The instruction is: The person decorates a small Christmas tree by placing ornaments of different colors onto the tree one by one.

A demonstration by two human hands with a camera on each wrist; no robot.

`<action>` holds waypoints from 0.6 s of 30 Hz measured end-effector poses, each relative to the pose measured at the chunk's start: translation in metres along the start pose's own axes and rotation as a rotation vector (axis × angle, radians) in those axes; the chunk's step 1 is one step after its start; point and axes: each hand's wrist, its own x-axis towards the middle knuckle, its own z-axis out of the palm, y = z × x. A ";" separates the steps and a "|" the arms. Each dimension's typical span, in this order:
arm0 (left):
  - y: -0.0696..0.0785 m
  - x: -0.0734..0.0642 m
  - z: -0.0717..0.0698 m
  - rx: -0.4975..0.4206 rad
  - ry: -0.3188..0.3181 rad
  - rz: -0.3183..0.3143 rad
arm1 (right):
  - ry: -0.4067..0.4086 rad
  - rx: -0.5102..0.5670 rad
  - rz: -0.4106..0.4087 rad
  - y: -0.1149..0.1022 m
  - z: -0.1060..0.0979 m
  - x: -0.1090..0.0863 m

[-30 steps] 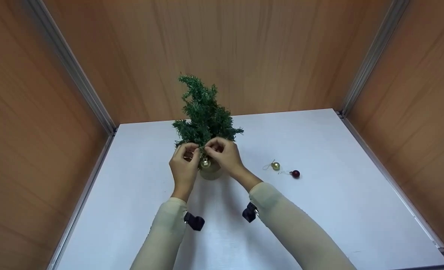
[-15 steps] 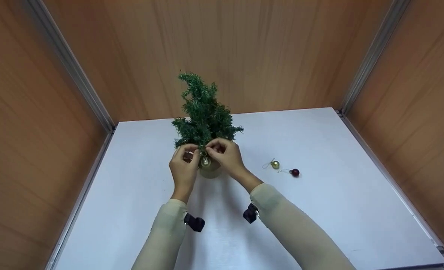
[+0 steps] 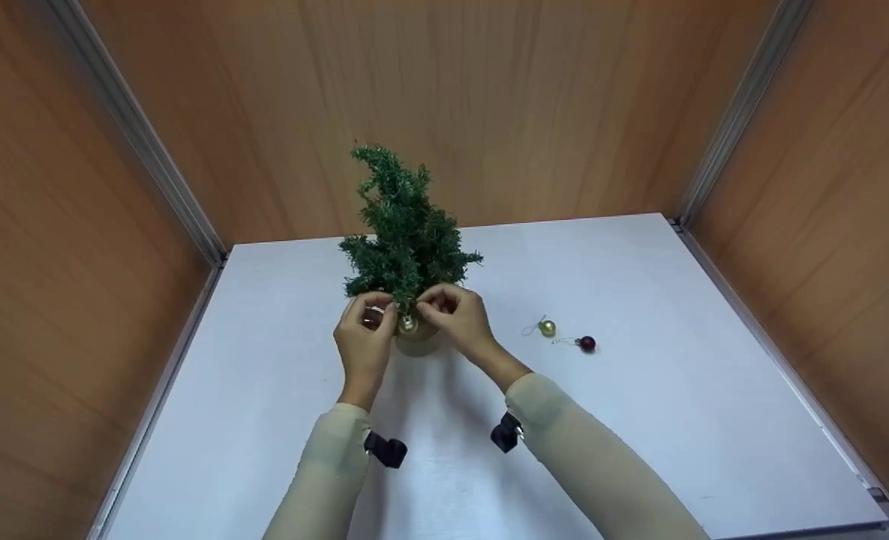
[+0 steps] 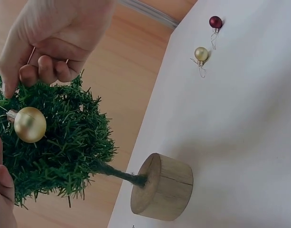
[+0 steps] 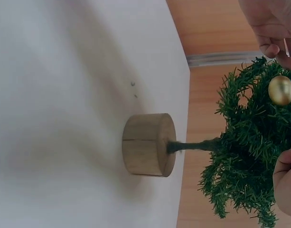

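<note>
A small artificial Christmas tree (image 3: 406,232) stands on a round wooden base (image 4: 171,187). At its lower front hangs a gold bauble (image 4: 30,125), between my hands, with a thin thread at its cap. My left hand (image 3: 363,341), left of the bauble, has its thumb and index finger pinched together beside the front branch. On the other side my right hand (image 3: 463,319) pinches in the same way. Both seem to hold the bauble's thread, though the fingertips' grip is too small to make out. Something dark red shows behind my left fingers.
On the white table (image 3: 677,420), right of the tree, lie a second gold bauble (image 3: 548,328) and a dark red bauble (image 3: 586,343), both with thread loops. Wood-grain panels (image 3: 534,112) with metal edging enclose the back and sides.
My fingertips have drawn slightly apart and a little downward at the branch. The gold bauble still hangs between them. The head view has shifted slightly.
</note>
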 end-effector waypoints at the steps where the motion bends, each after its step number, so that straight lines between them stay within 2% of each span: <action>1: 0.000 0.000 0.000 -0.006 0.005 -0.006 | 0.000 -0.001 -0.003 0.001 -0.001 -0.001; 6: -0.003 -0.002 -0.003 -0.009 0.023 -0.024 | 0.006 0.003 0.002 0.006 -0.005 -0.002; 9: -0.006 -0.002 -0.006 0.024 0.052 -0.024 | 0.010 0.009 0.011 0.016 -0.007 -0.001; 12: -0.011 -0.003 -0.009 0.055 0.075 -0.034 | 0.013 0.012 0.019 0.017 -0.009 -0.001; 18: -0.022 -0.009 -0.012 0.085 0.062 -0.086 | 0.027 0.005 0.027 0.011 -0.015 -0.003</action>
